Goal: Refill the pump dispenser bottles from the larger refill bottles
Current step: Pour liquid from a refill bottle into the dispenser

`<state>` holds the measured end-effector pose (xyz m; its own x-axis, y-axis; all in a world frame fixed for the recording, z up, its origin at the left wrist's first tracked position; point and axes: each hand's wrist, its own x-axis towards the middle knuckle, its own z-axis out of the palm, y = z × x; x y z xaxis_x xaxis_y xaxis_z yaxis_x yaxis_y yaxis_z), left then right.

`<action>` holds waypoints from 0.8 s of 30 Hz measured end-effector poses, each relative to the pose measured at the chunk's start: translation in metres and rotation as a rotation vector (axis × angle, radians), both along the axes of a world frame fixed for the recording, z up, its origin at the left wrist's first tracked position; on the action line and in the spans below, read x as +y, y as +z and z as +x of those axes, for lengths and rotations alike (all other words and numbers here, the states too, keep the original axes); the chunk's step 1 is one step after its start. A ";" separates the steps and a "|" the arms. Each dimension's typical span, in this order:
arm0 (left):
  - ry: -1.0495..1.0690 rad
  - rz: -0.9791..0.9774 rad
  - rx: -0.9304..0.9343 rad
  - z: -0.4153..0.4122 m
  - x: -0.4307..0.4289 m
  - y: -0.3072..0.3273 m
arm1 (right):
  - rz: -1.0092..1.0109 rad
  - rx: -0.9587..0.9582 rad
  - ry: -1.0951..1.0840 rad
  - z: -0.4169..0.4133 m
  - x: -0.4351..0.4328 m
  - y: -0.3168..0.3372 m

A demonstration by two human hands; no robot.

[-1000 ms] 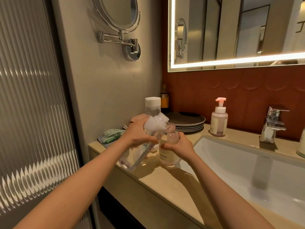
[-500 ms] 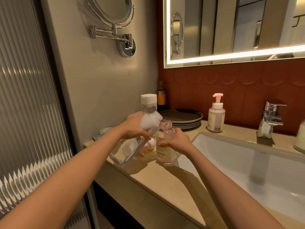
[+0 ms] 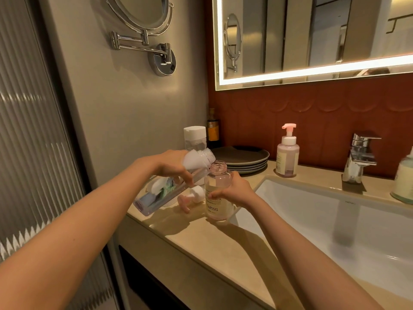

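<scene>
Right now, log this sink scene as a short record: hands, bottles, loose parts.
left hand: grips refill bottle, tilted, its mouth at the neck of the dispenser
right hand: holds dispenser upright on counter
dispenser: pump off, neck open
pump: lies on counter between the two bottles
flow: cannot tell
behind: capped bottle, plates, second pump bottle
</scene>
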<state>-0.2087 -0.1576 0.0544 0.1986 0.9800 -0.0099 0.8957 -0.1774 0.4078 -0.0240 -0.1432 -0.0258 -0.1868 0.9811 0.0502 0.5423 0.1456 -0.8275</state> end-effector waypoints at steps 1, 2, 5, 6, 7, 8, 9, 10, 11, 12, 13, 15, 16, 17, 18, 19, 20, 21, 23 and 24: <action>-0.003 0.002 0.020 0.001 0.000 0.003 | -0.002 0.006 0.000 0.000 0.000 0.000; -0.005 0.005 0.038 0.001 0.000 0.005 | -0.004 0.010 0.000 0.000 0.000 0.000; -0.010 0.006 0.070 0.003 -0.001 0.011 | -0.015 0.017 0.004 0.000 0.000 0.000; -0.009 0.004 0.077 0.004 -0.001 0.013 | -0.017 0.019 0.005 0.001 0.000 0.000; -0.009 0.002 0.084 0.005 -0.002 0.015 | -0.017 0.020 0.006 0.001 0.000 0.000; -0.011 -0.001 0.092 0.006 -0.002 0.017 | -0.017 0.022 0.006 0.001 0.000 0.000; -0.014 -0.003 0.098 0.007 -0.002 0.019 | -0.015 0.024 0.006 0.001 0.000 0.000; -0.016 -0.006 0.101 0.007 -0.002 0.020 | -0.014 0.024 0.007 0.001 0.000 0.001; -0.015 -0.006 0.105 0.008 -0.002 0.020 | -0.013 0.023 0.008 0.001 0.000 0.001; -0.014 -0.006 0.105 0.008 -0.003 0.021 | -0.013 0.021 0.009 0.001 0.000 0.001; -0.013 -0.006 0.101 0.007 -0.002 0.020 | -0.013 0.018 0.010 0.001 0.000 0.001; -0.015 -0.006 0.090 0.006 -0.001 0.019 | -0.007 0.006 0.008 0.001 0.000 0.000; -0.017 -0.006 0.089 0.006 -0.001 0.018 | -0.003 -0.001 0.006 0.001 0.000 0.000; -0.019 -0.007 0.089 0.006 0.000 0.018 | 0.000 -0.007 0.004 0.001 0.000 0.000; -0.020 -0.009 0.090 0.006 0.000 0.019 | 0.001 -0.011 0.003 0.001 0.000 0.000; -0.021 -0.012 0.091 0.006 0.001 0.019 | 0.001 -0.014 0.003 0.001 0.000 0.000; -0.021 -0.015 0.090 0.006 0.001 0.020 | 0.001 -0.015 0.003 0.001 0.000 0.000; -0.021 -0.018 0.087 0.006 0.001 0.020 | 0.001 -0.014 0.003 0.001 0.000 0.000; -0.020 -0.021 0.081 0.006 0.001 0.020 | 0.004 -0.011 0.004 0.001 0.000 0.000; -0.020 -0.022 0.077 0.006 0.001 0.020 | 0.005 -0.011 0.003 0.001 0.000 0.000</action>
<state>-0.2026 -0.1564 0.0746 0.2160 0.9752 -0.0475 0.9210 -0.1873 0.3417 -0.0229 -0.1429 -0.0258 -0.1906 0.9802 0.0532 0.5506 0.1516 -0.8209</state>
